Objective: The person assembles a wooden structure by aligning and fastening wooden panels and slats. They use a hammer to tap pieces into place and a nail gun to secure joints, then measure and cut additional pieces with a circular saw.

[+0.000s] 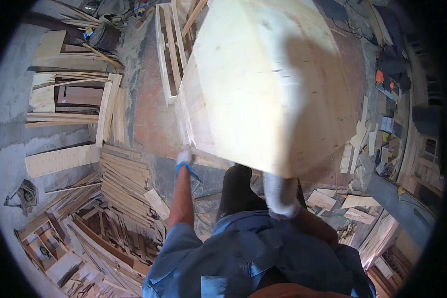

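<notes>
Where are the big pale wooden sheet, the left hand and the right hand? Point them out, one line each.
Big pale wooden sheet (253, 84): head view, middle of its broad upper face.
Left hand (185, 156): head view, middle of the white-covered hand.
Right hand (280, 194): head view, middle of the blurred, white-covered hand.
</notes>
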Tool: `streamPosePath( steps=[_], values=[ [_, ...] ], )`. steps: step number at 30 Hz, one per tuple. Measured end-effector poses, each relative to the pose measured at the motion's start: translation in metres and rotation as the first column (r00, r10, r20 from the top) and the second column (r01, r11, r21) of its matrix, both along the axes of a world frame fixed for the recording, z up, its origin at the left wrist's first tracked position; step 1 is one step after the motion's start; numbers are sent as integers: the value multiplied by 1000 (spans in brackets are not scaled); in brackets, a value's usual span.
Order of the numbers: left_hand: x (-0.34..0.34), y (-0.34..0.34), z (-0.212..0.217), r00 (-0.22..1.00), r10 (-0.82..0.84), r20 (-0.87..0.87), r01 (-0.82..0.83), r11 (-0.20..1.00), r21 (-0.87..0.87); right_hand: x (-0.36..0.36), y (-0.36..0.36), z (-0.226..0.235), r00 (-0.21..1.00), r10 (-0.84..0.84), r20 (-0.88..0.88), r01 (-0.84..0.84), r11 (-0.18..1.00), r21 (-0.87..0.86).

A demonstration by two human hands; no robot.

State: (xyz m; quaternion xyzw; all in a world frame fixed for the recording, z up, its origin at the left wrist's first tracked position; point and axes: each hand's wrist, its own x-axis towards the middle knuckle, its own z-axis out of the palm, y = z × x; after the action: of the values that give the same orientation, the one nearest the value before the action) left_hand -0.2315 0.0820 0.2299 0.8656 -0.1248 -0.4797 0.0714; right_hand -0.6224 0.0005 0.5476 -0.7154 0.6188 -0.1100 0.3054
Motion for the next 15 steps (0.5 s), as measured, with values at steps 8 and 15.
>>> streamPosePath(
  steps=[8,15],
  values=[
    [-79,-56,316,989,114,97,38,430,-902,75,-20,58,663,733,-149,-682,510,-524],
    [-82,-27,355,941,145,-304,-309,11,-951,-34,-31,70,872,264,411,-351,924,152]
  ],
)
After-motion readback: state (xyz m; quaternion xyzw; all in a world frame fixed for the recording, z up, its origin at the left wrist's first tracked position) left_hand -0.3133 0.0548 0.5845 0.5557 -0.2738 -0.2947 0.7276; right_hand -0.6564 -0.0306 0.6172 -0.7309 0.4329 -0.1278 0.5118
